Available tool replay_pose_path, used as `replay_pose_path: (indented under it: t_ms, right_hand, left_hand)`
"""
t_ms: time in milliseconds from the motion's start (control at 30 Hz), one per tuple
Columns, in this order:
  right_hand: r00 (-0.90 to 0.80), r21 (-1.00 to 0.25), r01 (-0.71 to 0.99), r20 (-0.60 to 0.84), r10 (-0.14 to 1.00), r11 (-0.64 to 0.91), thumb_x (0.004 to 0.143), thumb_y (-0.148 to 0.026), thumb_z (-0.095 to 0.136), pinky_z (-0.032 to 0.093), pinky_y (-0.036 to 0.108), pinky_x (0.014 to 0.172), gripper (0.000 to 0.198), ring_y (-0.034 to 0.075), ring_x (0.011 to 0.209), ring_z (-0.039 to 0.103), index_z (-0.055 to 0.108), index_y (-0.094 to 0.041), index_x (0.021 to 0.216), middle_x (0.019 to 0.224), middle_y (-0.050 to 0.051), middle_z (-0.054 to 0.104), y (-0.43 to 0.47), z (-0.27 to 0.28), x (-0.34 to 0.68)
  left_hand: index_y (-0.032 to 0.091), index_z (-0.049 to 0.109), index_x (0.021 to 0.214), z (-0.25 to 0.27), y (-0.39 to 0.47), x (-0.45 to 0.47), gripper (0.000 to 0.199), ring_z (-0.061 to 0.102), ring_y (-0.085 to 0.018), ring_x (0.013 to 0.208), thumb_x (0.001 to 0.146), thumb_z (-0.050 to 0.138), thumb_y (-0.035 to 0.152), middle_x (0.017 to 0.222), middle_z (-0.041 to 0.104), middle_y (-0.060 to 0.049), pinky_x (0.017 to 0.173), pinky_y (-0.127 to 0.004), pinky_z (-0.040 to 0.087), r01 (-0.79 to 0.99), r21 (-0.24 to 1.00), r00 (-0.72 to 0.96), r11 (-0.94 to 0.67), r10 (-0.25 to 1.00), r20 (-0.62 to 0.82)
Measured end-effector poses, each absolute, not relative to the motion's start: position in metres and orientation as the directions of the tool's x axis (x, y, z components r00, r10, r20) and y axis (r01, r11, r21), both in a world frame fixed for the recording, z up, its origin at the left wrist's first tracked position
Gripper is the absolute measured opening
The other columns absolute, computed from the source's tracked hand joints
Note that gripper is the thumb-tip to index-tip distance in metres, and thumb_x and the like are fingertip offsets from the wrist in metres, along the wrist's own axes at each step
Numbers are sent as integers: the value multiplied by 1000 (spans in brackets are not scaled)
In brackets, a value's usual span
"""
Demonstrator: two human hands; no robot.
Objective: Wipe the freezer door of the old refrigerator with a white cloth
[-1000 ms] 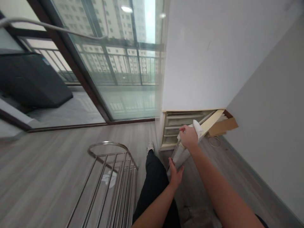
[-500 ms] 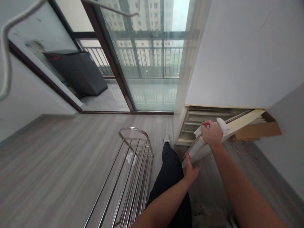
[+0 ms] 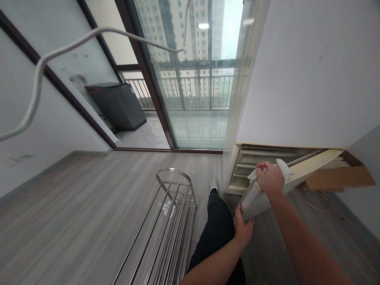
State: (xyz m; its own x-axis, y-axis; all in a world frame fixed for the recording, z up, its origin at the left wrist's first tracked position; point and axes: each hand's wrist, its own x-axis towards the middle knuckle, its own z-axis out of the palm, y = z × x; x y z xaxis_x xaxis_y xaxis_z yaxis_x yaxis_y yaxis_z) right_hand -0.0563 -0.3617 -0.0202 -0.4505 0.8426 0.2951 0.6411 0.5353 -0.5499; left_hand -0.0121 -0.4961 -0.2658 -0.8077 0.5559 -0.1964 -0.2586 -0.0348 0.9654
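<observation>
My right hand (image 3: 269, 180) is closed around a white cloth (image 3: 282, 168) and presses it on the top edge of a cream cabinet door (image 3: 308, 168) that stands open. My left hand (image 3: 244, 229) grips the lower near end of that same door panel (image 3: 255, 202). Behind the door is a low cream cabinet (image 3: 243, 158) with several shelves inside. My dark trouser leg (image 3: 216, 229) and white shoe (image 3: 213, 184) are just left of the door.
A chrome wire rack (image 3: 169, 229) lies on the grey wood floor to my left. A brown cardboard box (image 3: 341, 178) sits behind the door by the wall. A glass sliding door (image 3: 192, 87) leads to a balcony with a dark appliance (image 3: 118, 105). A white cable (image 3: 38, 79) hangs at upper left.
The view has swung left and pulled back. My right hand has slid slightly along the door's top edge with the cloth, and my left hand now wraps the door's lower end more firmly.
</observation>
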Motion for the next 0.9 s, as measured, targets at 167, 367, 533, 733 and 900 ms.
replay_pose_path:
  t_ms: [167,367,533,733,900]
  right_hand:
    - [-469,-547,637,284,836,543,86,-29,54,32,33,71,25,23,80,53,76,-22,96,80,7,63,-363,-22,-58]
    - [-463,-591,599,295,836,540,86,-29,53,34,34,72,25,25,83,56,75,-22,94,83,9,66,-362,-24,-59]
    - [-482,-664,444,389,785,602,86,-35,48,42,38,82,30,27,92,62,74,-21,94,90,10,71,-357,-35,-57]
    - [-410,-837,77,468,783,541,87,-50,49,48,41,94,37,26,96,67,69,-19,95,94,10,74,-342,-39,-47]
    - [-17,-973,31,228,974,228,81,-50,51,48,33,67,39,19,65,59,67,-19,97,74,1,63,-323,-58,22]
  left_hand:
    - [22,49,138,-175,-507,-96,54,54,-29,139,91,66,43,150,54,-19,112,-45,46,-13,960,-916,-281,388,102]
    - [27,49,138,-69,-519,-169,52,55,-28,134,96,64,51,150,52,-15,107,-45,49,300,885,-841,-357,340,422]
    - [31,37,158,-68,-512,-132,63,37,-30,155,102,58,51,166,40,-12,126,-54,34,509,796,-480,-327,660,578]
    - [26,30,161,-108,-478,-100,64,21,-31,164,103,54,37,175,23,-16,131,-61,24,643,739,-416,-201,718,558]
    - [22,43,150,-120,-460,-124,47,30,-30,161,104,50,27,171,31,-21,128,-60,31,691,700,-462,-181,634,620]
